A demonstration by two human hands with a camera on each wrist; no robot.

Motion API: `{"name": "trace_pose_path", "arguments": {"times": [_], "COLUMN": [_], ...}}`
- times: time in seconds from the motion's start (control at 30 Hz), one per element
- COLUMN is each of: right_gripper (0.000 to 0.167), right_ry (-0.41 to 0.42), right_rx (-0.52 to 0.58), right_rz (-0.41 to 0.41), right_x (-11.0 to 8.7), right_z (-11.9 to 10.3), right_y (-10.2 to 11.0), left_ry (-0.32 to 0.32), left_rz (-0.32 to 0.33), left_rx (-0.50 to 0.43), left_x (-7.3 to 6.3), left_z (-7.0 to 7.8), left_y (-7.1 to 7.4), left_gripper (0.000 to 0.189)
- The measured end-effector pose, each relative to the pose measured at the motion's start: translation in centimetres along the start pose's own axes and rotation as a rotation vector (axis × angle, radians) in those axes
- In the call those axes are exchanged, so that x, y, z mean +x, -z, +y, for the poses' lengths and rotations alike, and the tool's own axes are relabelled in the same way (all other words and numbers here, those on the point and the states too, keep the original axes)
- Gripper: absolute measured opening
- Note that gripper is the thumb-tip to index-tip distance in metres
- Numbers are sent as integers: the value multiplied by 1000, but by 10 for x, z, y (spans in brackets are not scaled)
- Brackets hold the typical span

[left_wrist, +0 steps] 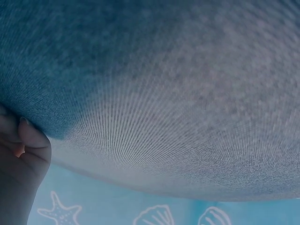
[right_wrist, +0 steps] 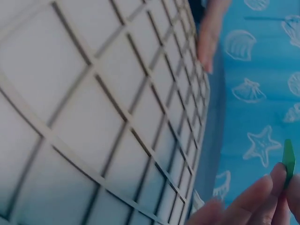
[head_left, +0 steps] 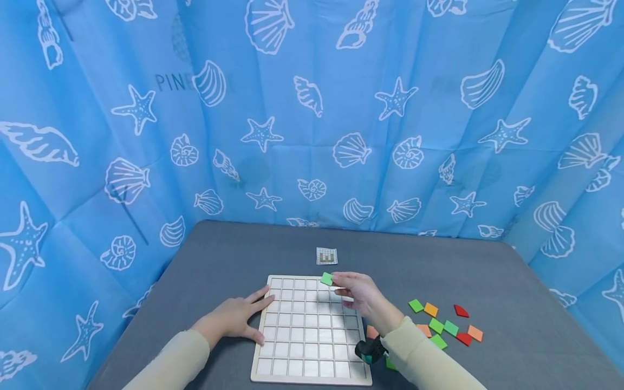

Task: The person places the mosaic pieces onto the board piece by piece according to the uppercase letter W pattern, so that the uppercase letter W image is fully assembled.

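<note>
A light wooden board (head_left: 309, 379) with a grid of white square cells lies on the table. My right hand (head_left: 359, 292) pinches a green square tile (head_left: 326, 278) by its edge, above the far right part of the board. In the right wrist view the same tile (right_wrist: 288, 159) appears nearly edge-on between the fingertips. My left hand (head_left: 235, 317) rests at the board's left edge, fingers spread and touching the frame. The left wrist view shows only part of that hand (left_wrist: 28, 159) against the grey cloth.
A small printed card (head_left: 326, 256) with a grid picture lies beyond the board. To the right are scattered green tiles (head_left: 416, 305), orange tiles (head_left: 430, 309) and red pieces (head_left: 461, 310). The right forearm partly hides some. A blue shell-patterned curtain (head_left: 312, 108) stands behind the grey table (head_left: 234, 244).
</note>
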State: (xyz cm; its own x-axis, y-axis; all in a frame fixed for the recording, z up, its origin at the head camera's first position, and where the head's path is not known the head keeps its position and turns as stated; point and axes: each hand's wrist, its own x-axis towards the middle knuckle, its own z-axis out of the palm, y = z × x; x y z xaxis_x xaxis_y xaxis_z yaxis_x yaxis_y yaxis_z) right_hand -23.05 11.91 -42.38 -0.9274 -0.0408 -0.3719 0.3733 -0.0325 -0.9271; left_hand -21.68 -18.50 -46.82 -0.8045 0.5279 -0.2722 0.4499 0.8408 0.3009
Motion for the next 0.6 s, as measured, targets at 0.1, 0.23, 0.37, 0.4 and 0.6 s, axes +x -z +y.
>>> {"name": "trace_pose_path", "arguments": {"times": [0.1,0.23,0.37,0.4,0.6], "right_gripper": [23,20,17,17,18], "right_ry": [-2,1,4,5,36], "right_rx": [-45,-114,-199,-214,-267], "right_rz": [-9,-21,-45,-50,-94], "right_x": [-1,-1,0,0,2], "right_z": [4,10,16,18,27], "right_y": [-7,-16,-25,-27,-40], "left_ry": [-4,-4,7,9,3], "left_rz": [3,-1,-6,-7,0], "left_rx": [-4,-10,-4,-3,-2], "left_x": [-1,-3,-3,-3,-3], "left_z": [0,1,1,1,1], "left_y": [0,2,3,3,3], "left_gripper": [100,100,100,99,99]}}
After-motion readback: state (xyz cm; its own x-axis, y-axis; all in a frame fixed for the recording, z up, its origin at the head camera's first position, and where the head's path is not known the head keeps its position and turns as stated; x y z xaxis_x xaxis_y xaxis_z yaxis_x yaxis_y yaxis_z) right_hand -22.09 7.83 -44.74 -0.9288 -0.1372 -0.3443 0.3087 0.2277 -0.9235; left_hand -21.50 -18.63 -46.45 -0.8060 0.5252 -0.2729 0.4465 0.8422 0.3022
